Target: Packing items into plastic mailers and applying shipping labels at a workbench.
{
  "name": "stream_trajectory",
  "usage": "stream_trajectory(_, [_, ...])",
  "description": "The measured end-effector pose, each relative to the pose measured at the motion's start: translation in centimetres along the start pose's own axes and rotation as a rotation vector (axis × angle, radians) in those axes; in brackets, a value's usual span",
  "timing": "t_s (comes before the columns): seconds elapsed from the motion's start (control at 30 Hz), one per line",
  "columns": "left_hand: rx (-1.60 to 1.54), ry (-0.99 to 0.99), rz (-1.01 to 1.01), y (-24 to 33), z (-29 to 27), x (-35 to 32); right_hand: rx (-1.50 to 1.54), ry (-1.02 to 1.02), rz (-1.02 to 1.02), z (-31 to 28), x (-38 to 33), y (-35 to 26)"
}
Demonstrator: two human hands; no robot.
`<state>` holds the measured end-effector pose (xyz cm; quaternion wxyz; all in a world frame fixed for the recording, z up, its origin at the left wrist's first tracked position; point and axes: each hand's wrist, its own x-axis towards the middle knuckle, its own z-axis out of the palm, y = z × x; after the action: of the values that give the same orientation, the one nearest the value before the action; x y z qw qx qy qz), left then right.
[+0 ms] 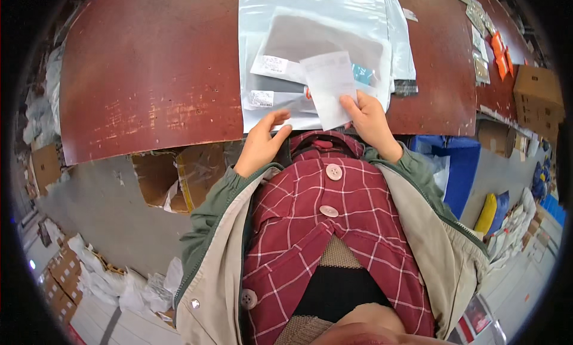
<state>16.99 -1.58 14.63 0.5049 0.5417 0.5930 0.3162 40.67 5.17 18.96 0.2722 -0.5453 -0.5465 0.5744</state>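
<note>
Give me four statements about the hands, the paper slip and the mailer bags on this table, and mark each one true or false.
1. The right hand holds a white paper slip. True.
2. The left hand grips a pair of scissors. False: it rests on the near edge of the grey mailer bags.
3. The bags lie on a reddish-brown table. True.
4. The slip lies flat on the floor. False: it is held over the bags.

white paper slip (329,85) over grey labelled mailer bags (310,40) on red table.
</note>
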Motion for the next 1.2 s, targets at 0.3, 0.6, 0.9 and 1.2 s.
stream_trajectory(0.3, [-0.814, -0.218, -0.209, 5.3, -1.4, 1.2, -0.145, 0.038, -0.654, 1.4, 0.4, -1.6])
stream_trajectory(0.6, [-0.528, -0.278, -0.195, 6.9, -0.7, -0.7, -0.166, 0.176, -0.744, 2.3, 1.1, -1.9])
stream_trajectory(0.9, [-0.485, -0.051, -0.142, 7.4, -0.7, -1.7, 0.372, 0.018, -0.243, 2.4, 0.3, -2.9])
stream_trajectory(1.2, [-0.418, 0.041, -0.149, 5.4, -0.7, -1.6, 0.348, -0.001, -0.254, 2.7, 0.8, -2.2])
